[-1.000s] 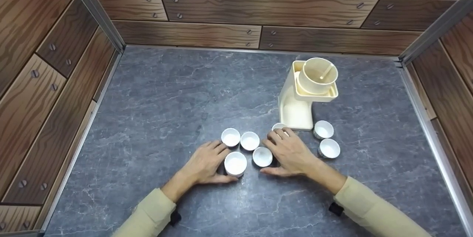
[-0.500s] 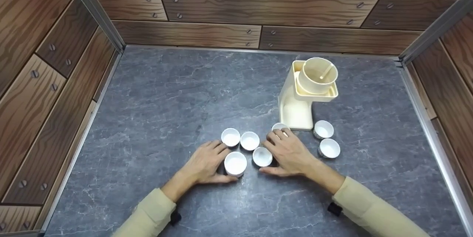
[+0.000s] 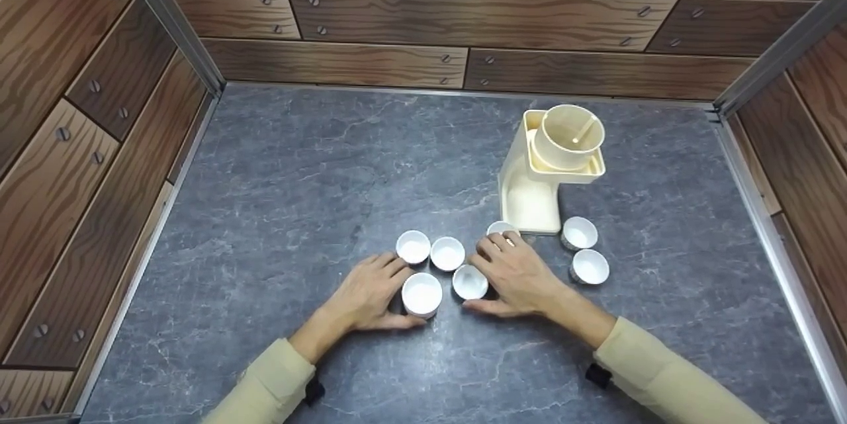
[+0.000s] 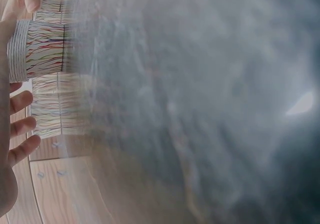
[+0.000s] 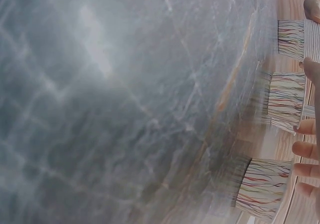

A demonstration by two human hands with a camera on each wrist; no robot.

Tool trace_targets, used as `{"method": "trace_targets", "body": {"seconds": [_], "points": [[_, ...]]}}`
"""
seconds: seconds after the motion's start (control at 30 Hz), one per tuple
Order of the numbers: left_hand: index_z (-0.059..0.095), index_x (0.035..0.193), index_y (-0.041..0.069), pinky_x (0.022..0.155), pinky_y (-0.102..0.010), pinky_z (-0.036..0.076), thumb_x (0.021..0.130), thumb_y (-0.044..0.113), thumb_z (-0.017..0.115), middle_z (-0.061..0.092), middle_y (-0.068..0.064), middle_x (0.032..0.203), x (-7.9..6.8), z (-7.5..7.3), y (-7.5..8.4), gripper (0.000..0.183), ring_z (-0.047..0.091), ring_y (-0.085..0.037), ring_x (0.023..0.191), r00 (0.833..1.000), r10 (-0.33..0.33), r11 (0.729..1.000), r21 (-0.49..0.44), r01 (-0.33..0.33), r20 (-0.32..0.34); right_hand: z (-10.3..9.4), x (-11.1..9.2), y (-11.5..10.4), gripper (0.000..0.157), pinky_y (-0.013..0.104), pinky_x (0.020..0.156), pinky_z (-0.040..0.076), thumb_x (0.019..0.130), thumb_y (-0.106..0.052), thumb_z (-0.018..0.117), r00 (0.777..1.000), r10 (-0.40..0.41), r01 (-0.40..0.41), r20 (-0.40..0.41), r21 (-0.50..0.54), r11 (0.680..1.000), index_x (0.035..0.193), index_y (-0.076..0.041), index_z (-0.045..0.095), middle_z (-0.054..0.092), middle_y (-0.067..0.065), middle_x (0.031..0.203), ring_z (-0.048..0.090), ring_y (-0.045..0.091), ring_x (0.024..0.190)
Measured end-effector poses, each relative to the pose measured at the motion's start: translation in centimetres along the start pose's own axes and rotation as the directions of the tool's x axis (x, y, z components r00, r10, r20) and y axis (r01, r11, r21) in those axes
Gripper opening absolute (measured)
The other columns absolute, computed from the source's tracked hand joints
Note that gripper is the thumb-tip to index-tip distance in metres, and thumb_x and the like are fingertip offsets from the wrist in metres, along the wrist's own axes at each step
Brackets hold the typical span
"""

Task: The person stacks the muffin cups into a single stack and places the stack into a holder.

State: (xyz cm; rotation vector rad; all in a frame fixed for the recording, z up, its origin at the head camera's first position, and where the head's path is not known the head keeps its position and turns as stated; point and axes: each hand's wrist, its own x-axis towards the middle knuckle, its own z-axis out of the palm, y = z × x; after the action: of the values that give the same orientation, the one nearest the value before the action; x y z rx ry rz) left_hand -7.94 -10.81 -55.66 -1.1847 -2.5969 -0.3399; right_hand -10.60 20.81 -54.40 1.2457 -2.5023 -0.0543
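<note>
My left hand (image 3: pixel 370 292) lies beside a tall white cup stack (image 3: pixel 421 293), thumb in front and fingers behind its left side. In the left wrist view the cup stack (image 4: pixel 45 51) shows ridged layered rims and a colourful streaky side; the fingers (image 4: pixel 21 128) spread loosely past it. My right hand (image 3: pixel 519 275) arches around the right of a small white cup (image 3: pixel 470 282), thumb at its front. Its fingertips overlap another cup (image 3: pixel 501 227), partly hidden. Relaxed fingers (image 5: pixel 306 150) also show in the right wrist view. Two more cups (image 3: pixel 413 247) (image 3: pixel 448 253) stand behind the stack.
A cream-coloured machine (image 3: pixel 529 202) with a round hopper (image 3: pixel 552 146) on top stands behind my right hand. Right of its base are two cups, one farther back (image 3: pixel 579 233) and one nearer (image 3: pixel 589 267). Wood-patterned walls (image 3: pixel 397 60) enclose the dark marbled table (image 3: pixel 317 159).
Hardly anything moves. My right thumb slides very slightly left along the front of the small cup; the left hand, the cups and the machine stay put.
</note>
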Motion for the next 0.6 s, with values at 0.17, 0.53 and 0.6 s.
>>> {"method": "trace_targets", "body": {"seconds": [0.17, 0.53, 0.6], "points": [[0.069, 0.117, 0.017, 0.091, -0.036, 0.057, 0.078, 0.08, 0.072, 0.071, 0.001, 0.115, 0.03, 0.1, -0.05, 0.075, 0.065, -0.017, 0.108, 1.0, -0.005, 1.0, 0.003, 0.005, 0.013, -0.02, -0.02, 0.02, 0.074, 0.044, 0.089, 0.046, 0.08, -0.086, 0.059, 1.0, 0.002, -0.002, 0.015, -0.001, 1.0, 0.106, -0.017, 0.065, 0.061, 0.007, 0.102, 0.058, 0.03, 0.096], [0.069, 0.114, 0.016, 0.088, -0.036, 0.057, 0.076, 0.079, 0.074, 0.071, 0.002, 0.111, 0.1, 0.11, -0.07, 0.074, 0.066, -0.017, 0.105, 1.0, 0.002, 1.0, 0.002, -0.002, 0.0, 0.06, -0.07, 0.05, 0.075, 0.044, 0.086, 0.046, 0.08, -0.087, 0.058, 1.0, 0.0, 0.0, 0.031, -0.017, 1.0, 0.104, -0.016, 0.064, 0.061, 0.007, 0.103, 0.058, 0.029, 0.096], [0.069, 0.114, 0.017, 0.089, -0.036, 0.057, 0.077, 0.08, 0.074, 0.072, 0.002, 0.112, 0.1, 0.15, -0.05, 0.074, 0.066, -0.018, 0.106, 1.0, 0.001, 1.0, 0.006, -0.001, 0.005, 0.09, -0.1, 0.05, 0.076, 0.044, 0.087, 0.046, 0.081, -0.088, 0.057, 0.999, 0.001, 0.0, 0.036, -0.024, 1.0, 0.104, -0.016, 0.064, 0.061, 0.007, 0.103, 0.058, 0.029, 0.096]]}}
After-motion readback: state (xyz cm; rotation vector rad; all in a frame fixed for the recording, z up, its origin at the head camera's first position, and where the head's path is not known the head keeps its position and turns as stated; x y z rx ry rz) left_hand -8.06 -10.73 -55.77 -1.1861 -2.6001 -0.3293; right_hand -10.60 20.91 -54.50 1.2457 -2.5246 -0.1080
